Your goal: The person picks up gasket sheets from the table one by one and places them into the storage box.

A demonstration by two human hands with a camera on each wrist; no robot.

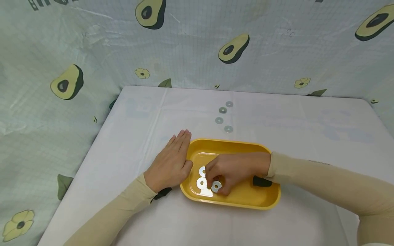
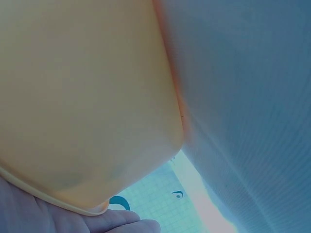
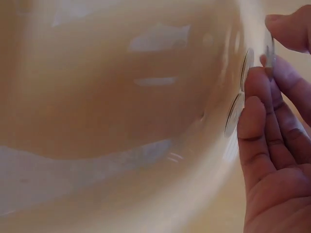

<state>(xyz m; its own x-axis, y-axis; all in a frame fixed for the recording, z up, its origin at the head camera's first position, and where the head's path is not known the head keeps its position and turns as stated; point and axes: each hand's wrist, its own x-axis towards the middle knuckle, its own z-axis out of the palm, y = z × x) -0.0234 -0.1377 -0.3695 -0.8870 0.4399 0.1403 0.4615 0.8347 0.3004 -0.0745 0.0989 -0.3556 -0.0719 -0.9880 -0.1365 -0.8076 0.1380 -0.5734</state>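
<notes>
White-covered table (image 1: 307, 136) w/ faint creases. Directly on it: yellow oblong tray (image 1: 243, 199), set approx. crosswise; beyond tray's far rim, 4 flat washers (image 1: 226, 129), spaced apart in an uneven line, prob. metal, tho too small to be sure.

the left arm (image 1: 114, 213), sleeved to the wrist, slants inward from the bottom edge of the head view; the left hand (image 1: 169, 163) shows its back, fingers (image 1: 179, 142) straight and side by side, pointing forward, with the thumb (image 1: 187, 166) off to the right. the right arm (image 1: 317, 184), also sleeved, bends near the right edge and reaches leftward; the right hand (image 1: 229, 169) is back upward, fingertips lowered, thumb and forefinger (image 3: 291, 80) pinching, the other fingers lying close together
</notes>
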